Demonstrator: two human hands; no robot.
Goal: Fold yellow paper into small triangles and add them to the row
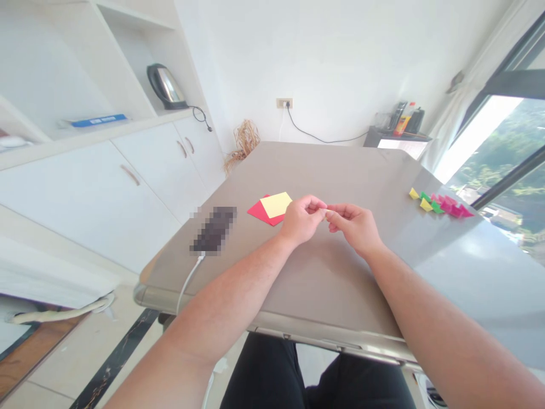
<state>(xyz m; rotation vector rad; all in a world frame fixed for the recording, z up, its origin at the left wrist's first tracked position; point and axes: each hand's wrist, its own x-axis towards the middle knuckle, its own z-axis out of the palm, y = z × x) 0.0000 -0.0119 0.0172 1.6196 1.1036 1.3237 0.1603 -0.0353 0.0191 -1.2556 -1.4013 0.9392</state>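
Observation:
Over the middle of the grey table (pixel 323 295), my left hand (pixel 304 217) and my right hand (pixel 353 223) meet fingertip to fingertip. Both are closed in a pinch on a small piece of yellow paper (pixel 327 214), mostly hidden by the fingers. Just left of my left hand lies a sheet of yellow paper (pixel 275 204) on top of red paper (pixel 260 212), turned at an angle to it. Toward the right edge of the table sits a group of small folded paper pieces (pixel 449 205) in yellow, green and pink.
A dark, pixelated phone-like object (pixel 214 229) with a white cable (pixel 187 279) lies left of my arms. The cable runs over the table's front edge. White cabinets (pixel 157 153) with a kettle (pixel 166 86) stand at left, a window (pixel 506 165) at right. Bottles (pixel 404 119) stand beyond the far edge.

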